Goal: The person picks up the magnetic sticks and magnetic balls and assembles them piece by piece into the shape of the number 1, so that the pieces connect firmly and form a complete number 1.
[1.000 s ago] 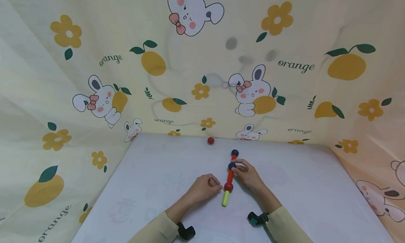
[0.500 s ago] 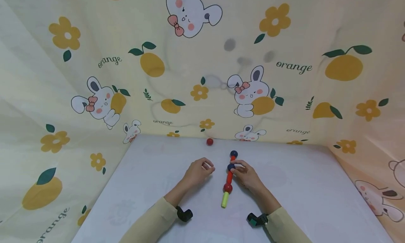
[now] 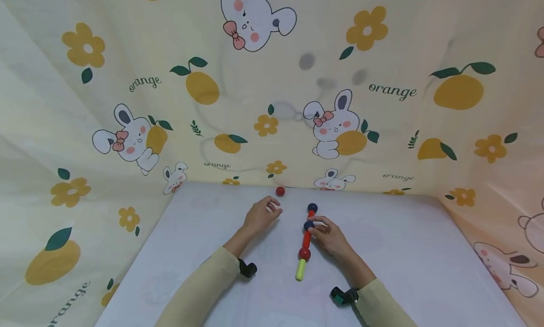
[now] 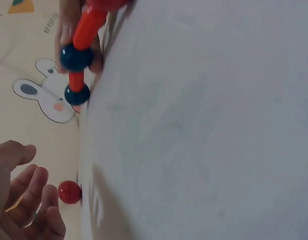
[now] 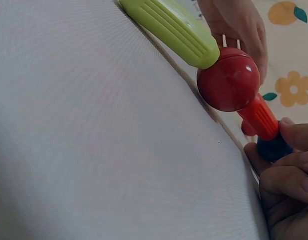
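Note:
A chain of toy rods and balls runs away from the person at mid-table: a yellow-green rod (image 3: 300, 270), a red ball (image 3: 304, 254), a red rod (image 3: 306, 239), a blue ball (image 3: 308, 226), a short red rod (image 3: 311, 214) and a far blue ball (image 3: 312, 207). My right hand (image 3: 332, 238) pinches the nearer blue ball between thumb and fingers. Over the table to the left, my left hand (image 3: 261, 215) holds nothing, its fingers loosely bent. Just beyond its fingertips lies a loose red ball (image 3: 280, 191), apart from the hand in the left wrist view too.
The white tabletop (image 3: 204, 228) ends at a hanging cloth (image 3: 246, 95) printed with rabbits and oranges, close behind the loose red ball. A black wrist camera (image 3: 247, 269) sits on the left forearm, and another black wrist camera (image 3: 345, 296) on the right.
My left hand has moved from beside the chain's near red ball, away from the person and slightly left, toward the loose red ball. The right hand keeps its pinch on the blue ball.

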Tool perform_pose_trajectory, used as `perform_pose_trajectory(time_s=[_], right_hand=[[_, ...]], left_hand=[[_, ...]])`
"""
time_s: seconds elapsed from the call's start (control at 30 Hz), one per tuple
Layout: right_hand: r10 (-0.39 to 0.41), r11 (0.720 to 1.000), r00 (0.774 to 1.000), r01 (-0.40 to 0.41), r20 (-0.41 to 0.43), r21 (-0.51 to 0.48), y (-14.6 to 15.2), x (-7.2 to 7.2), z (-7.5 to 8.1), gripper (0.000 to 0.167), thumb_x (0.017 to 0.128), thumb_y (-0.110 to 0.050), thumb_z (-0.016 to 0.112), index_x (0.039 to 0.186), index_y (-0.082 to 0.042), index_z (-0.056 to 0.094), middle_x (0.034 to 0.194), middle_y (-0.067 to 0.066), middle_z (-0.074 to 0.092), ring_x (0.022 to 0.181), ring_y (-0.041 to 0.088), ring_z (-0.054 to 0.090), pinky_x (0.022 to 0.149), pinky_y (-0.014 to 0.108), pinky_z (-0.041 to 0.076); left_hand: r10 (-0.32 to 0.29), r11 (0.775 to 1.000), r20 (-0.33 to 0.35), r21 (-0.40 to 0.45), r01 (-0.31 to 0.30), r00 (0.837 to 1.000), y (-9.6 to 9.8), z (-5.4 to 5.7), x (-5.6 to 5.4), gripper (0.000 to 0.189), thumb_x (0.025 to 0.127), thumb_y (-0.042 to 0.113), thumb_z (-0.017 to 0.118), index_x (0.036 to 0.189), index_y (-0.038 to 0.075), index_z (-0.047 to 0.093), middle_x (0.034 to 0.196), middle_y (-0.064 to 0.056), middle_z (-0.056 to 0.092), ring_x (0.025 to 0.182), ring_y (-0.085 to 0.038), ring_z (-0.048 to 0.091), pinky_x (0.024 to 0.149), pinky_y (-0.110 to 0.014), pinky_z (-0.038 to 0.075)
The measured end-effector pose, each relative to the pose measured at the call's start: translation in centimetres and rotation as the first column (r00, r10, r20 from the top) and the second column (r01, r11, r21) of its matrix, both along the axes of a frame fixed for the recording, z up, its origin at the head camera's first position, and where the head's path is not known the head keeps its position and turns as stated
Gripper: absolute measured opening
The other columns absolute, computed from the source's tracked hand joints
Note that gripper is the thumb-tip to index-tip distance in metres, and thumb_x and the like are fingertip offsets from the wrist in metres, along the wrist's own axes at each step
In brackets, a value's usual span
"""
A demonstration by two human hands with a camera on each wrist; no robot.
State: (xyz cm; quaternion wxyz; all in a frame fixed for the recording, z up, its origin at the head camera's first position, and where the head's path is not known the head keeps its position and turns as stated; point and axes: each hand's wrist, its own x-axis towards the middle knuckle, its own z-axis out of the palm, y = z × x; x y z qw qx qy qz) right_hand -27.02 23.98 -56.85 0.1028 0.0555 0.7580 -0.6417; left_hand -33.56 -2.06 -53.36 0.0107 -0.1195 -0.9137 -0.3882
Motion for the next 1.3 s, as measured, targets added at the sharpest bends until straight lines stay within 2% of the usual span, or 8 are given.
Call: perform_pose_trajectory(time_s=[0.3,0.5,0.57,0.73,0.87,1.0,1.07,1.3], right_hand=[[-0.002,1.000,1.000,0.002,-0.010,0.022,-0.2,-0.1,-0.3,0.040,0.104,-0.016,0.073,0.143,-0.019,0.065,0.127,0.013,0.071,0.090,0.021,0.057,0.060,0.025,0.038],[-0.006,1.000,1.000,0.006,0.003,0.018,-0.3,0.0,-0.3,0.038,0.103,-0.017,0.074,0.140,-0.022,0.067,0.122,0.012,0.071,0.072,0.019,0.047,0.058,0.025,0.036],[-0.011,1.000,1.000,0.011,0.007,0.020,-0.3,0.0,-0.3,0.037,0.103,-0.017,0.074,0.139,-0.023,0.068,0.122,0.011,0.071,0.071,0.019,0.045,0.057,0.025,0.036],[-0.018,0.999,1.000,0.017,0.012,0.029,-0.3,0.0,-0.2,0.038,0.103,-0.017,0.074,0.140,-0.022,0.068,0.128,0.013,0.070,0.091,0.022,0.057,0.060,0.025,0.038],[-0.016,0.999,1.000,0.015,0.015,0.035,-0.3,0.1,0.0,0.039,0.102,-0.018,0.075,0.140,-0.022,0.068,0.129,0.014,0.070,0.091,0.022,0.057,0.061,0.025,0.038],[-0.011,1.000,1.000,0.011,0.005,0.030,-0.2,0.1,-0.1,0.038,0.102,-0.016,0.075,0.139,-0.022,0.068,0.124,0.013,0.071,0.078,0.020,0.052,0.059,0.025,0.038],[-0.012,1.000,1.000,0.012,0.000,0.027,-0.2,0.1,-0.1,0.037,0.102,-0.015,0.075,0.138,-0.022,0.068,0.122,0.013,0.071,0.072,0.019,0.048,0.058,0.025,0.037],[-0.025,0.999,1.000,0.025,0.002,0.039,-0.3,0.0,-0.1,0.037,0.102,-0.015,0.075,0.138,-0.023,0.069,0.122,0.011,0.072,0.085,0.020,0.055,0.060,0.025,0.037]], left_hand=[[-0.003,0.999,-0.017,-0.047,0.003,1.000,-0.3,-0.5,-2.8,0.031,0.101,0.031,0.078,0.125,0.015,0.067,0.105,0.000,0.072,0.088,-0.016,0.063,0.076,-0.033,0.053],[-0.022,1.000,0.000,-0.012,0.022,1.000,-0.7,-1.0,-4.1,0.041,0.100,0.026,0.080,0.133,0.010,0.062,0.117,-0.008,0.067,0.098,-0.023,0.062,0.087,-0.040,0.054],[-0.029,1.000,0.007,-0.003,0.029,1.000,-0.7,-1.2,-4.6,0.044,0.100,0.026,0.080,0.136,0.011,0.060,0.124,-0.011,0.064,0.103,-0.025,0.061,0.092,-0.042,0.054],[-0.015,1.000,0.041,-0.014,0.016,0.999,-0.6,-1.6,-5.9,0.050,0.101,0.030,0.079,0.143,0.017,0.056,0.134,-0.009,0.059,0.113,-0.025,0.060,0.100,-0.041,0.054],[0.008,1.000,0.083,-0.020,-0.007,0.997,-0.6,-1.6,-6.4,0.051,0.101,0.029,0.079,0.145,0.019,0.055,0.135,-0.009,0.059,0.116,-0.026,0.061,0.102,-0.043,0.054],[0.009,1.000,0.106,-0.027,-0.007,0.994,-0.5,-1.5,-6.7,0.052,0.101,0.028,0.078,0.147,0.020,0.054,0.135,-0.010,0.059,0.119,-0.028,0.061,0.104,-0.044,0.053],[-0.004,0.999,0.097,-0.031,0.007,0.995,-0.4,-1.5,-6.8,0.053,0.102,0.027,0.077,0.148,0.019,0.054,0.134,-0.011,0.060,0.119,-0.029,0.061,0.104,-0.045,0.053],[-0.026,0.996,0.081,-0.077,0.032,0.996,0.1,-1.4,-7.2,0.053,0.104,0.028,0.075,0.153,0.023,0.054,0.135,-0.012,0.062,0.123,-0.030,0.061,0.106,-0.047,0.052]])
